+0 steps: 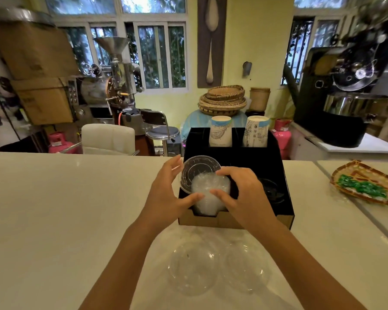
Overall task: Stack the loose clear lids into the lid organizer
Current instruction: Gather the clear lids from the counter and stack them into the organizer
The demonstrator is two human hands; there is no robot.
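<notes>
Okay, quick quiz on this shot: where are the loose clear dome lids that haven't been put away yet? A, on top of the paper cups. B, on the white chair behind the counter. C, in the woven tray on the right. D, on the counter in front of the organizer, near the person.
D: two clear dome lids lie on the counter, nearer the person than the black organizer.

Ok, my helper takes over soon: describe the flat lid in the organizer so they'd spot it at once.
Find the black organizer on the white counter. In its front left slot, a stack of domed lids sits between both hands. The flat lid leans behind that stack, ribbed-rimmed and disc-shaped, not domed.
</notes>
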